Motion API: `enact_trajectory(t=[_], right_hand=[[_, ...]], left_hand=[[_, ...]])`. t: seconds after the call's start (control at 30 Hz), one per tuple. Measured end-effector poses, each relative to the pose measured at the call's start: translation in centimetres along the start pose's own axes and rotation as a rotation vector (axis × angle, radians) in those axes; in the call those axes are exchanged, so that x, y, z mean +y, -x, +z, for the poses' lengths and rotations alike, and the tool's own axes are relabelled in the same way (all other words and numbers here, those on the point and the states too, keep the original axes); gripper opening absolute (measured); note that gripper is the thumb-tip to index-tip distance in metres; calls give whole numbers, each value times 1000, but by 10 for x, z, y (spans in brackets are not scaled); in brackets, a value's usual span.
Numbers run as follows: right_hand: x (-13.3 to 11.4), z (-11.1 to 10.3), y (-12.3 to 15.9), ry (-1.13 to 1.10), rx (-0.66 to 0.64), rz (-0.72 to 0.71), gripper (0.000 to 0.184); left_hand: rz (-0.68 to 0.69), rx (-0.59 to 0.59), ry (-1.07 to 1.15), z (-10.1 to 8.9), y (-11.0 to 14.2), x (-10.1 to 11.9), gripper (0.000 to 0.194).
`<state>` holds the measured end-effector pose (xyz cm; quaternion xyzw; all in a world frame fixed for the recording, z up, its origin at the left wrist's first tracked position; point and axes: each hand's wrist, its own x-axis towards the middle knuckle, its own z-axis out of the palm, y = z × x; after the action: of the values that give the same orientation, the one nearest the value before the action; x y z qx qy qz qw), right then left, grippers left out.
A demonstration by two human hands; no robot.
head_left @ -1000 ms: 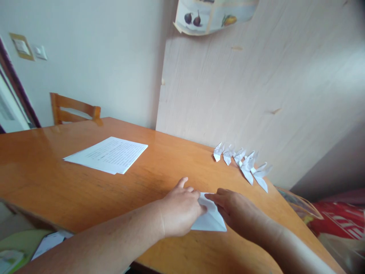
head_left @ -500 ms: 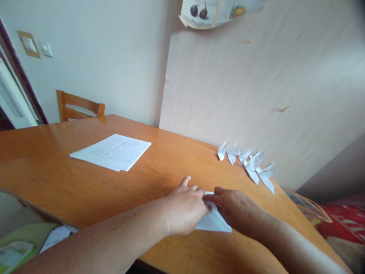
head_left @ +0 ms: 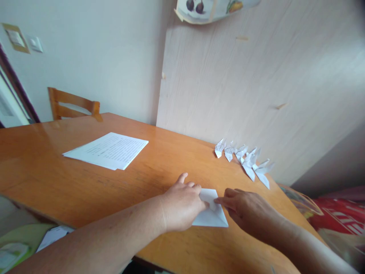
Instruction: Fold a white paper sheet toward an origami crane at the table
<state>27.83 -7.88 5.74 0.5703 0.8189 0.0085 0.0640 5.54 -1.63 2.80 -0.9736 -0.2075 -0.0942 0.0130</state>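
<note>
A white folded paper [head_left: 211,213] lies flat on the orange wooden table [head_left: 85,186] near its front edge. My left hand [head_left: 182,205] rests on the paper's left part, its fingers curled and pressing down on it. From the right, my right hand [head_left: 248,211] touches the paper with its fingertips pinched at a fold near the middle. Both forearms reach in from the bottom of the view.
Several small folded paper figures [head_left: 245,160] stand in a row at the table's far right by the pale wood panel [head_left: 242,83]. A stack of printed sheets [head_left: 108,150] lies further left. A wooden chair [head_left: 72,104] stands behind the table.
My right hand has slid slightly right along the paper, uncovering more of its top. My left hand stays pressed on it. The view shifted a little.
</note>
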Motion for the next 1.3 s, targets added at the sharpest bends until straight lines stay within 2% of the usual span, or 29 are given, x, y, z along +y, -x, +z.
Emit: enact_trajectory(t=[0.3, 0.43, 0.67, 0.83, 1.1, 1.2, 1.3], right_hand=[[9, 7, 20, -49, 40, 28, 34], [13, 10, 21, -93, 145, 41, 29], [1, 12, 14, -256, 219, -29, 24], [-9, 16, 16, -288, 176, -105, 27], [-14, 27, 22, -238, 134, -108, 38], [-15, 27, 22, -243, 110, -104, 36], [-14, 29, 22, -242, 128, -109, 34]], left_hand=[[-1, -15, 13, -2, 0, -1, 32], [-1, -8, 34, -2, 0, -2, 34], [-8, -18, 64, -3, -1, -4, 37], [-5, -12, 79, -2, -1, -6, 34], [-24, -1, 116, -3, -2, -9, 28], [-76, -15, 175, -3, -6, -13, 28], [-158, 32, 263, 0, -13, -19, 30]])
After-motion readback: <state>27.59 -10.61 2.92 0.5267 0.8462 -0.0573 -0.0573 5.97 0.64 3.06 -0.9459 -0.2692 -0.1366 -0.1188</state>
